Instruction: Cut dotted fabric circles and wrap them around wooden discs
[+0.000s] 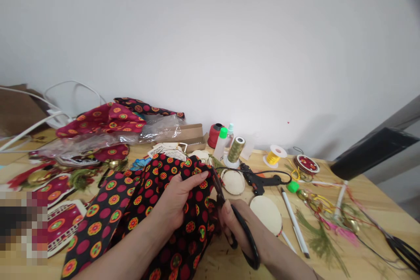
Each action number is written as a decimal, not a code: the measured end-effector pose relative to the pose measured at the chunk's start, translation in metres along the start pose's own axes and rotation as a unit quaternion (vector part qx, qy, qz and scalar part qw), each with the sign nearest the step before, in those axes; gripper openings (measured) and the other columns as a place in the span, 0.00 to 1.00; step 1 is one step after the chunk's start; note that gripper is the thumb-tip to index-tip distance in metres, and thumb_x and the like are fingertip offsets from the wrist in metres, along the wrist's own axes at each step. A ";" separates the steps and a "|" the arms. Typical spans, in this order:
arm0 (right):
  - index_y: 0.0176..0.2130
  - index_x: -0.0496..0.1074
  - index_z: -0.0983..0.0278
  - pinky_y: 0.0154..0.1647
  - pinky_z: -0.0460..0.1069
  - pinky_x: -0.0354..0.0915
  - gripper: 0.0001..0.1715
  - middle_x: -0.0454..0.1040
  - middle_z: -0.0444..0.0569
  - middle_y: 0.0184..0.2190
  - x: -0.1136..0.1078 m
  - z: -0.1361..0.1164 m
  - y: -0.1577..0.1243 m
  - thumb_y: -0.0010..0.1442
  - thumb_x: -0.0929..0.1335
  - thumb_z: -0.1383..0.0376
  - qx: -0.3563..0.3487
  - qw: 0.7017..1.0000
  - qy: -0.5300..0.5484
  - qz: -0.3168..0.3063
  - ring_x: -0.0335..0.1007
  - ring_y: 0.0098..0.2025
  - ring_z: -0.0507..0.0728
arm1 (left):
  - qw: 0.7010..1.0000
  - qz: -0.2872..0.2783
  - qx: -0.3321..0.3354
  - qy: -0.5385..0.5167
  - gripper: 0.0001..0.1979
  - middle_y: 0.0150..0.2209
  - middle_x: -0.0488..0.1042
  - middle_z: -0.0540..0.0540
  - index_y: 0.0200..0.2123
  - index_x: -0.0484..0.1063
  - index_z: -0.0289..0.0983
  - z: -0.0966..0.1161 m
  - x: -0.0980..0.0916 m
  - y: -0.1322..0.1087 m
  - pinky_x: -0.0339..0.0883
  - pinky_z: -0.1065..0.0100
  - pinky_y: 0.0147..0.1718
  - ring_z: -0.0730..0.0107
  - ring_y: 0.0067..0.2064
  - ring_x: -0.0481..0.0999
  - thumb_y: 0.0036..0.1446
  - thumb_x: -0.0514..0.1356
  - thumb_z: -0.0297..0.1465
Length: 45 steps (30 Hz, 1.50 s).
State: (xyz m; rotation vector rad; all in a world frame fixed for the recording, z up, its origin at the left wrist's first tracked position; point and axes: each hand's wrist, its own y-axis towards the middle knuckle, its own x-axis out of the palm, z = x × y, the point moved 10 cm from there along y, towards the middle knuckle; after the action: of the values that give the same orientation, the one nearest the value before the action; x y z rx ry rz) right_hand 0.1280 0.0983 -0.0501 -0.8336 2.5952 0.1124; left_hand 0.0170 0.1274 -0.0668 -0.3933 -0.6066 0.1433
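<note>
Your left hand (pixel 177 199) pinches the black, flower-patterned cloth (pixel 193 229) toward the near edge of the desk (pixel 377 192); your right hand (pixel 241 227) grips black-handled metal scissors (pixel 219 190), so a slip could nick your left thumb (pixel 197 180).

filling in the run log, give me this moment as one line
left hand: holding patterned black fabric | right hand: holding black-handled scissors | blades: at fabric edge

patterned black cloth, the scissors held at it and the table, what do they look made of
Patterned black cloth: thin fabric, perhaps cotton or a blend, since it drapes in soft folds; the motifs look printed.
Held scissors: smooth black handles, likely plastic from their slight sheen; the thin dark blades are probably metal.
Table: pale wood or wood-look laminate, judging by the grain.
</note>
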 end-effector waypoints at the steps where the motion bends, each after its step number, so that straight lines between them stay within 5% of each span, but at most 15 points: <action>1: 0.24 0.59 0.63 0.20 0.47 0.47 0.38 0.55 0.41 0.18 0.000 0.001 0.000 0.61 0.48 0.37 -0.004 1.000 0.003 0.002 0.49 0.20 0.49 | 1.000 -0.006 -0.001 0.000 0.04 0.27 0.82 0.41 0.29 0.77 0.31 0.000 0.001 0.000 0.78 0.60 0.32 0.56 0.28 0.82 0.46 0.66 0.22; 33: 0.21 0.55 0.63 0.18 0.47 0.39 0.37 0.49 0.39 0.16 -0.002 0.005 0.002 0.60 0.51 0.36 0.000 0.999 0.044 0.013 0.42 0.18 0.46 | 0.999 -0.040 -0.008 0.007 0.05 0.27 0.81 0.40 0.28 0.77 0.30 -0.003 0.005 0.002 0.77 0.59 0.33 0.56 0.28 0.81 0.44 0.68 0.24; 45: 0.20 0.56 0.63 0.17 0.46 0.40 0.38 0.49 0.39 0.16 -0.004 0.002 0.002 0.60 0.50 0.36 0.016 0.999 0.026 0.014 0.43 0.18 0.46 | 1.000 -0.009 -0.018 -0.008 0.02 0.25 0.81 0.40 0.26 0.77 0.31 -0.002 0.000 0.000 0.77 0.62 0.29 0.58 0.26 0.81 0.48 0.64 0.24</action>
State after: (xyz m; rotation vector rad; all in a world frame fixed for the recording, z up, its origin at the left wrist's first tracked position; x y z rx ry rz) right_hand 0.1309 0.1031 -0.0506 -0.8004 2.6502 0.0578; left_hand 0.0184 0.1264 -0.0683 -0.4214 -0.6291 0.1191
